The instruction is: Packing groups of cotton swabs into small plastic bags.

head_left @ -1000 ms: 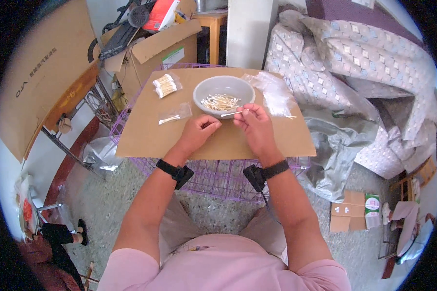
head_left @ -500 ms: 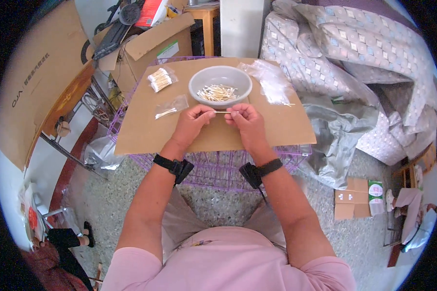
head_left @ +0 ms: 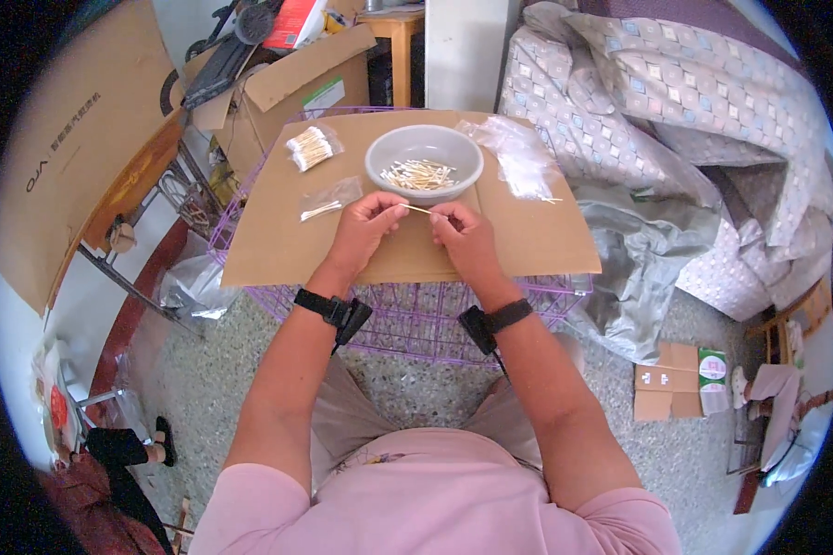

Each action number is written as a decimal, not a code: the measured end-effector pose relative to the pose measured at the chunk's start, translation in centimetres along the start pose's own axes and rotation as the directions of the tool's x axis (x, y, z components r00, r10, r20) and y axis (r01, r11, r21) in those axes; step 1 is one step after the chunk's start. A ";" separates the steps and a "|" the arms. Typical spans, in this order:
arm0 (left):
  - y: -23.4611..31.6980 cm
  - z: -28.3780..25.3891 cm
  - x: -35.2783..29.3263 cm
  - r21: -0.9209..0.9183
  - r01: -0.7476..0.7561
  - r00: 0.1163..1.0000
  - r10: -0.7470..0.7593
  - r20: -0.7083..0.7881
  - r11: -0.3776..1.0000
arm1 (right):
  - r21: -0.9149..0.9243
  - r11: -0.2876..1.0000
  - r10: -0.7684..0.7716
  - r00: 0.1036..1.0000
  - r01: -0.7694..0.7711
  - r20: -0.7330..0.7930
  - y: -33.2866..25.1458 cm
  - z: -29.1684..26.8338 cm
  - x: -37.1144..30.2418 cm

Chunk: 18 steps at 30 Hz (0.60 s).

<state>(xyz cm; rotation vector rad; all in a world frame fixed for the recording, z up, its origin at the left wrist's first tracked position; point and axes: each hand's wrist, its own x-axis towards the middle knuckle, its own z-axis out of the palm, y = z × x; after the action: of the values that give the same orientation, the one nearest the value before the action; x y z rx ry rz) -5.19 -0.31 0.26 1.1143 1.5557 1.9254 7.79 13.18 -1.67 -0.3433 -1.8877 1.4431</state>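
Both hands are pinched nearly closed on one cotton swab (head_left: 418,209): the left hand (head_left: 366,225) grips one end, the right hand (head_left: 467,242) the other. The swab is at six o'clock from the grey bowl (head_left: 416,146), above the cardboard-topped bench (head_left: 333,257). Loose swabs (head_left: 418,174) lie in the bowl. Around it sit a full swab bag (head_left: 311,148) at nine, a sparsely filled bag (head_left: 331,198) at eight and clear plastic bags (head_left: 518,157) at three
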 end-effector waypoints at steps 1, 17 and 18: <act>0.1 0.0 0.0 0.017 0.000 1.000 0.000 0.009 1.000 | -0.001 1.000 0.000 1.000 0.000 0.002 0.1 0.0 0.0; -0.1 -0.1 0.1 0.040 0.075 0.996 -0.077 0.047 0.996 | -0.107 0.991 -0.082 0.997 0.080 -0.012 0.5 0.0 0.2; -0.1 0.0 0.1 0.040 0.074 0.996 -0.076 0.050 0.996 | -0.122 0.988 -0.101 0.995 0.099 -0.016 0.5 0.0 0.2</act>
<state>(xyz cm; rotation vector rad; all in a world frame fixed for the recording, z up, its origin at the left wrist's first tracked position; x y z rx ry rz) -5.27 -0.18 0.19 1.0963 1.5903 1.8110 7.54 13.43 -2.11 -0.3161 -1.9508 1.2574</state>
